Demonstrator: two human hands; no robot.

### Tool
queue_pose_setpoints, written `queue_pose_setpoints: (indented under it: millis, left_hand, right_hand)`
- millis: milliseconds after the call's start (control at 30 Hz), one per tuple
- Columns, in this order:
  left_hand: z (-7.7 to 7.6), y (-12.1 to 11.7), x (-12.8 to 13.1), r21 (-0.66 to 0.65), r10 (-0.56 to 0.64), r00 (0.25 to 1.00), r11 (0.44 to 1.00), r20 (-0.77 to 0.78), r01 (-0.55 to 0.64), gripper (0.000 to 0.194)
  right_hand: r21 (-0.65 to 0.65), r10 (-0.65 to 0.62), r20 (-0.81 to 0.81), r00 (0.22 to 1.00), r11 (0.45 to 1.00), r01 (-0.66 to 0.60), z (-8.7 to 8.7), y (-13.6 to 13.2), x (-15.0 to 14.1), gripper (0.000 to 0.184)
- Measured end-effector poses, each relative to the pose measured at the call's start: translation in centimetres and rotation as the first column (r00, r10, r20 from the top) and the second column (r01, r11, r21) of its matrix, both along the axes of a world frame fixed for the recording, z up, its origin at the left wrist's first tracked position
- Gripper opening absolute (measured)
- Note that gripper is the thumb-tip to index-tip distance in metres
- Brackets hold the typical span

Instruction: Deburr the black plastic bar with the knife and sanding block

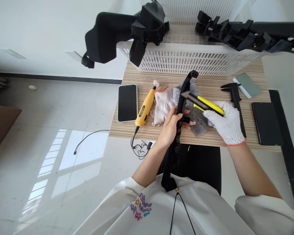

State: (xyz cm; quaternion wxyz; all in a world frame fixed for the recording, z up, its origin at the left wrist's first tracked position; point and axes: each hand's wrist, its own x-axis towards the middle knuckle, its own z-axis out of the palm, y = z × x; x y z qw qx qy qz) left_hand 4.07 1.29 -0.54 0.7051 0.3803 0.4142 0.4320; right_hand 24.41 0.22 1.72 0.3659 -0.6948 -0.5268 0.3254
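Observation:
My bare left hand (171, 125) is closed around a long black plastic part (182, 98), which slants from my shirt up over the table. In my right hand (226, 121), which wears a white knit glove with an orange cuff, is a yellow and black utility knife (207, 104). The knife's tip is at the edge of the black part; whether it touches cannot be made out. Beneath the part lies a grey cloth (198, 122). Left of it rests a loose white glove (162, 106).
A yellow rotary tool (145, 107) and a phone (127, 103) lie on the striped table (152, 73) at left. At right are calipers (236, 101), a grey-green box (247, 85) and a black phone (267, 124). Behind, a white basket (186, 58) holds large black parts (250, 34) jutting out.

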Motion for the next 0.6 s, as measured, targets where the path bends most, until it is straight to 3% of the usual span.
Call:
queue_pose_setpoints:
  millis: [133, 233, 333, 400, 433, 467, 533, 600]
  left_hand:
    - [-0.5, -0.2, 0.2, 0.044, 0.004, 0.999, 0.999, -0.053, -0.002, 0.029]
    - [-1.2, -0.7, 0.4, 0.235, 0.11, 0.969, 0.97, -0.221, -0.057, 0.03]
    - [-1.0, -1.6, 0.2, 0.564, 0.355, 0.846, 0.822, -0.399, -0.079, 0.035]
    - [0.4, -3.0, -0.6, 0.715, 0.48, 0.782, 0.696, -0.397, -0.065, 0.038]
    - [1.6, -4.0, -1.2, 0.752, 0.485, 0.79, 0.658, -0.375, -0.048, 0.04]
    - [2.9, -5.3, -2.0, 0.752, 0.411, 0.841, 0.659, -0.353, -0.007, 0.043]
    - [5.9, -8.4, -3.8, 0.689, 0.178, 0.925, 0.716, -0.336, 0.113, 0.047]
    - [8.3, -11.6, -5.6, 0.513, 0.07, 0.907, 0.841, -0.416, 0.171, 0.047]
  right_hand:
    - [0.002, 0.023, 0.03, 0.999, 1.0, -0.024, 0.0, 0.0, 0.0, 0.034]
    - [0.017, 0.027, 0.034, 0.999, 0.999, -0.027, -0.1, 0.0, 0.0, 0.034]
    - [0.019, 0.03, 0.114, 0.993, 0.999, -0.032, 0.0, 0.1, -0.1, 0.029]
    - [0.005, 0.007, 0.122, 0.992, 1.0, -0.008, 0.2, 0.2, -0.2, 0.025]
    - [-0.004, 0.003, 0.11, 0.994, 1.0, -0.002, 0.4, 0.3, -0.3, 0.024]
    - [-0.019, 0.006, 0.089, 0.996, 1.0, -0.004, 0.6, 0.3, -0.4, 0.024]
    - [-0.044, 0.015, 0.036, 0.999, 0.999, -0.013, 0.9, 0.2, -0.6, 0.024]
    - [-0.053, 0.017, 0.009, 1.0, 0.998, -0.016, 1.0, 0.2, -0.8, 0.024]
